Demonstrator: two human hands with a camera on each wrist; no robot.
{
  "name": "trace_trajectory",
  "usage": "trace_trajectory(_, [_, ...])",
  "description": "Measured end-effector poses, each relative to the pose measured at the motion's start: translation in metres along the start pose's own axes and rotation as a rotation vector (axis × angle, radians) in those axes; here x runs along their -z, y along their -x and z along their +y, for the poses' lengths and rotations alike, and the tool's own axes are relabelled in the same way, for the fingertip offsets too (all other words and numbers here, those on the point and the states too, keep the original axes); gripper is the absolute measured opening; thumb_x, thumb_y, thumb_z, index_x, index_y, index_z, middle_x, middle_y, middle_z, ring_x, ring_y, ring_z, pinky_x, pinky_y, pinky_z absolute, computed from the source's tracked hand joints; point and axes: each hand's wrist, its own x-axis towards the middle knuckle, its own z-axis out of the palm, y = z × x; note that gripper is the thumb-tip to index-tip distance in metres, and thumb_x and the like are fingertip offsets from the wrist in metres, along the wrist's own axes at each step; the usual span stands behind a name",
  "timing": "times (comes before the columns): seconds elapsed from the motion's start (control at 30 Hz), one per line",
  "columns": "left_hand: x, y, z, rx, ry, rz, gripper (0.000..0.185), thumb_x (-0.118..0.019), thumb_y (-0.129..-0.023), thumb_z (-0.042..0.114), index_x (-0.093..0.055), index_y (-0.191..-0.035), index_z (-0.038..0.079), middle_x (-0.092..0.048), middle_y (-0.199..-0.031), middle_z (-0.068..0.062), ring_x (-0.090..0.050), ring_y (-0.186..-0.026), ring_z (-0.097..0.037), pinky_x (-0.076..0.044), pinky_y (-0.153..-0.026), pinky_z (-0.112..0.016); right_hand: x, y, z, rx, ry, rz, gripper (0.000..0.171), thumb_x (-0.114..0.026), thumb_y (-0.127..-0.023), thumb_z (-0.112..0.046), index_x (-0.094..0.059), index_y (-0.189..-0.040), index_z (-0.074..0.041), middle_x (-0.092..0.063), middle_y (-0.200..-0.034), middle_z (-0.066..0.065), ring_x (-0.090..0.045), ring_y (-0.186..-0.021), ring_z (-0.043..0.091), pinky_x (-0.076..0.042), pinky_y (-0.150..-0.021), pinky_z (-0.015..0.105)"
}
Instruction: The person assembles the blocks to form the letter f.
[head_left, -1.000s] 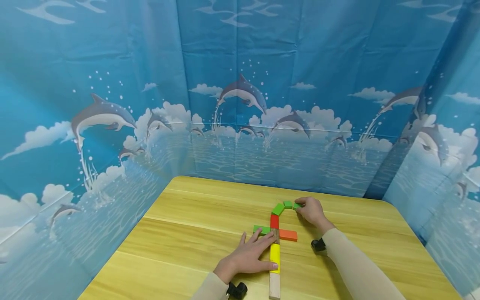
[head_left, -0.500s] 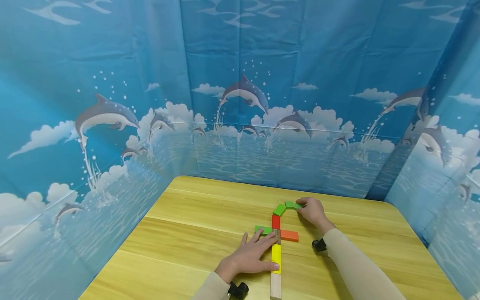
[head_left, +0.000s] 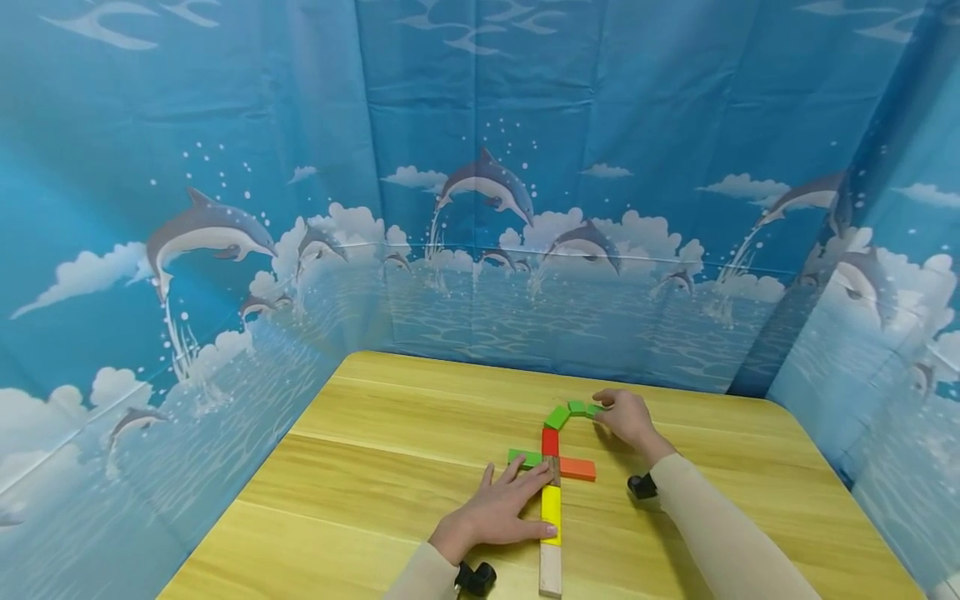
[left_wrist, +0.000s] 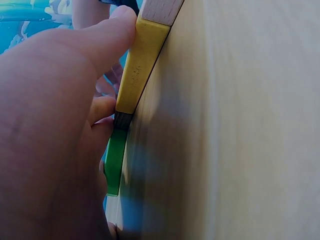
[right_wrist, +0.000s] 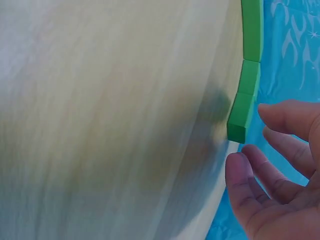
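Flat coloured blocks lie joined on the wooden table [head_left: 390, 467]. A plain wood block [head_left: 550, 571], a yellow block [head_left: 551, 510] and a red block [head_left: 550, 442] form a line, crossed by a green block [head_left: 524, 457] and an orange block [head_left: 577, 468]. Three small green blocks [head_left: 574, 409] curve off the top. My left hand [head_left: 517, 500] lies flat, thumb against the yellow block [left_wrist: 140, 65], fingers on the green block [left_wrist: 116, 160]. My right hand [head_left: 611, 407] hovers at the arc's end block [right_wrist: 241, 117], its fingers [right_wrist: 240, 167] loosely curled and holding nothing.
Blue dolphin-print curtains [head_left: 480, 208] wall the table on the left, back and right. Bare tabletop stretches to the left of the blocks and behind them. Black wrist cameras [head_left: 641, 486] sit on both forearms.
The right hand's fingers have eased up and slightly back from the last green arc block. The left hand and the blocks have stayed in place.
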Motion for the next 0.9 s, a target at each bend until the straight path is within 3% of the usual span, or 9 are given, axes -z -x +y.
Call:
trace_trajectory(0.47, [0.0, 0.0, 0.0, -0.01, 0.005, 0.0, 0.079, -0.048, -0.096, 0.069, -0.025, -0.161, 0.032, -0.017, -0.166, 0.013, -0.005, -0.154, -0.026, -0.005, -0.112, -0.073, 0.016, 0.019, -0.016, 0.015, -0.074, 0.075, 0.039, -0.064, -0.098, -0.01, -0.062, -0.136, -0.002, -0.06, -0.131, 0.026, -0.06, -0.114, 0.043, -0.054, -0.086, 0.053])
trace_trajectory(0.9, [0.0, 0.001, 0.003, -0.008, 0.0, -0.005, 0.079, -0.049, -0.096, 0.067, -0.024, -0.162, 0.03, -0.017, -0.166, 0.012, -0.005, -0.154, -0.027, -0.004, -0.112, -0.073, 0.024, 0.043, -0.027, 0.022, -0.144, 0.146, 0.04, -0.067, -0.098, -0.013, -0.063, -0.137, -0.009, -0.061, -0.131, 0.021, -0.058, -0.116, 0.04, -0.054, -0.085, 0.052])
